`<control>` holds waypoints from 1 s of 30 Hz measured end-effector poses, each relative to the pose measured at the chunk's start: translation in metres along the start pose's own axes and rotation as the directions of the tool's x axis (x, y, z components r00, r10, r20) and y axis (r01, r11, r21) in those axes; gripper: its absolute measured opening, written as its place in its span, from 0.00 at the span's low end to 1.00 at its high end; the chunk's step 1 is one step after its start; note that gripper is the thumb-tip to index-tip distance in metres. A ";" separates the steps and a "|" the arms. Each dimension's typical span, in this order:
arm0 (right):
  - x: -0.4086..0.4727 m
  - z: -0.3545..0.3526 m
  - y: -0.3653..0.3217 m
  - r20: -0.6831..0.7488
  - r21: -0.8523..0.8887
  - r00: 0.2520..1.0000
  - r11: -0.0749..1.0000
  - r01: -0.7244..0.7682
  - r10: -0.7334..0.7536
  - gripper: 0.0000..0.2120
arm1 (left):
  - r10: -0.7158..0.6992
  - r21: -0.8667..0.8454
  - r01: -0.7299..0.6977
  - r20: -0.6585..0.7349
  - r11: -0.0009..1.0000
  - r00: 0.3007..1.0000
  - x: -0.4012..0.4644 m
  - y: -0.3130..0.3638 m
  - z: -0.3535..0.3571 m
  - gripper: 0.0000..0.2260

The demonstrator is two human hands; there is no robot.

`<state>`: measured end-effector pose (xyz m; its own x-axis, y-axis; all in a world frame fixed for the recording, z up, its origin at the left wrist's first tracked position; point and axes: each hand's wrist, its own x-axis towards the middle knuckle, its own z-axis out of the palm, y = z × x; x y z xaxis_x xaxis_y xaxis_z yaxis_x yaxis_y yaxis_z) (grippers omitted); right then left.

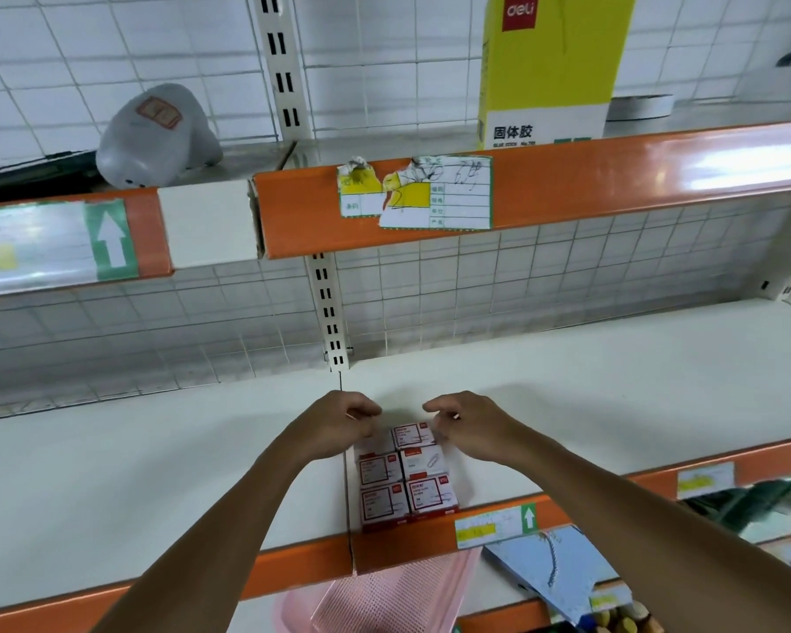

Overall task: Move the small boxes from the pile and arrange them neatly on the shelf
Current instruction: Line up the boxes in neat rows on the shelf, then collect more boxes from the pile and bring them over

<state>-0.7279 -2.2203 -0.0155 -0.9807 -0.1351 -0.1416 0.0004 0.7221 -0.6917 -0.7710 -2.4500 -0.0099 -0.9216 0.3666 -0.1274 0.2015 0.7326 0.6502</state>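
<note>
1. Step in hand, as a judgement: squaring up a block of small boxes [405, 475] already set on the shelf [613, 381], two columns wide and three rows deep, close to the orange front lip at 6 o'clock of the shelf board.
2. Left hand [339, 420]: at 10 o'clock of the block, fingers curled down over the far-left box; looks to be gripping or nudging its edge, though the fingertips are partly hidden.
3. Right hand [464, 424]: at 2 o'clock of the block, fingers curled, tips touching the far-right box [411, 435] at its right edge. Cannot tell whether pinching it or only pressing it inward.
4. Block itself: near rows sit snug and aligned; the far row, under both hands, is the one being settled against the rest.
5. Pile to draw from: not seen in this view, so no telling how many remain.
6. Surroundings: yellow carton [553, 66] at 1 o'clock on the upper shelf, grey lump-shaped object [156, 134] at 11 o'clock there, torn price label [416, 194] on the upper lip at 12 o'clock, pink mesh basket [384, 596] below at 6 o'clock.
7. Next move, as a judgement: needs light inward pressure from both sides to close any gaps, then letting go without dragging the far row askew, then reaching for more boxes to extend the rows toward 12 o'clock.
</note>
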 end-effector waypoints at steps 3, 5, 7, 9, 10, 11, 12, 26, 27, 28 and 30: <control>-0.009 -0.012 0.011 -0.034 -0.024 0.999 0.999 -0.020 0.020 0.18 | 0.053 -0.034 -0.055 -0.056 0.998 0.997 0.008 0.023 0.002 0.11; -0.017 -0.023 0.018 -0.070 -0.040 0.997 0.998 -0.039 0.036 0.18 | 0.115 -0.019 -0.116 -0.066 0.993 0.991 0.014 0.045 0.010 0.10; -0.026 -0.035 0.023 -0.111 -0.038 0.992 0.998 -0.058 0.053 0.18 | 0.186 0.006 -0.186 -0.057 0.982 0.981 0.019 0.071 0.020 0.10; -0.038 -0.049 0.031 -0.156 -0.029 0.985 0.997 -0.077 0.071 0.17 | 0.248 0.015 -0.247 -0.027 0.969 0.969 0.026 0.097 0.034 0.11; -0.045 -0.057 0.037 -0.175 -0.024 0.981 0.996 -0.090 0.085 0.16 | 0.270 0.021 -0.270 -0.007 0.963 0.963 0.031 0.110 0.043 0.10; -0.051 -0.064 0.042 -0.190 -0.018 0.977 0.994 -0.105 0.100 0.15 | 0.285 0.028 -0.285 0.012 0.958 0.958 0.035 0.120 0.050 0.10; -0.060 -0.072 0.050 -0.210 -0.013 0.970 0.992 -0.126 0.121 0.15 | 0.302 0.032 -0.303 0.036 0.952 0.953 0.040 0.133 0.059 0.10; -0.229 -0.213 0.197 -0.521 0.065 0.723 0.865 -0.497 0.454 0.13 | 0.550 -0.036 -0.566 0.295 0.824 0.781 0.069 0.351 0.227 0.10; -0.244 -0.223 0.210 -0.539 0.074 0.701 0.855 -0.514 0.468 0.12 | 0.567 -0.043 -0.584 0.305 0.811 0.765 0.069 0.369 0.241 0.11; -0.257 -0.231 0.222 -0.553 0.084 0.681 0.845 -0.528 0.480 0.11 | 0.578 -0.046 -0.596 0.314 0.801 0.753 0.069 0.386 0.254 0.11; -0.282 -0.248 0.245 -0.581 0.094 0.641 0.823 -0.560 0.502 0.10 | 0.595 -0.059 -0.614 0.338 0.787 0.729 0.070 0.415 0.282 0.11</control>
<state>-0.4995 -1.8367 0.0307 -0.7422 0.6697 -0.0269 0.5676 0.6068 -0.5565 -0.6589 -1.9586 0.0399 -0.4399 0.8971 0.0406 0.7051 0.3171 0.6342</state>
